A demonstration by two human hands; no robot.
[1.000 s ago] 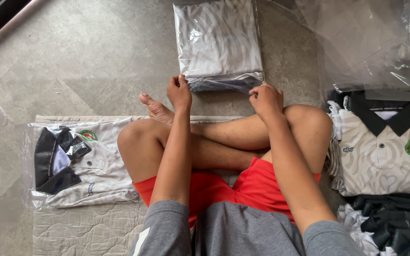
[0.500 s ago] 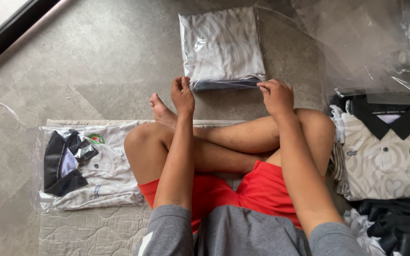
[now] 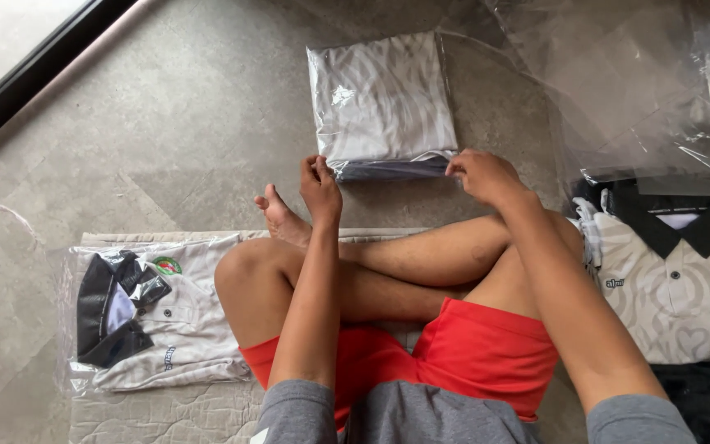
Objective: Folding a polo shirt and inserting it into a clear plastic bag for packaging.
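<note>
Knees fold crosswise at the bottom of the view, bare legs above red shorts (image 3: pixel 486 353) and grey sleeves at either forearm. The person sits on a pale quilted mat (image 3: pixel 166 411) spread over the grey stone floor (image 3: pixel 166 123). On that mat, left of the legs, lies a bagged shirt (image 3: pixel 149 321), white with a dark collar and a small round badge, its plastic smooth and closed around it. To the right of the legs an unbagged shirt (image 3: pixel 675 288) of the same pale pattern lies face up with its dark collar open, and dark cloth shows below it.

Farther out, past a bare foot, both hands meet the near edge of a folded shirt in a clear bag (image 3: pixel 381 103) that rests flat on the floor straight ahead. The left hand (image 3: pixel 320 182) is closed narrow, fingertips pinching the bag's near left corner. The right hand (image 3: pixel 482 174) is curled with its fingers pressed together on the near right corner, gripping the plastic there. The open end of the bag faces the person, and a dark layer of cloth shows along that edge.

Beyond and to the right, loose clear plastic bags (image 3: pixel 651 90) lie crumpled in a heap. At the far left a dark frame (image 3: pixel 34 82) runs slantwise across the floor.
</note>
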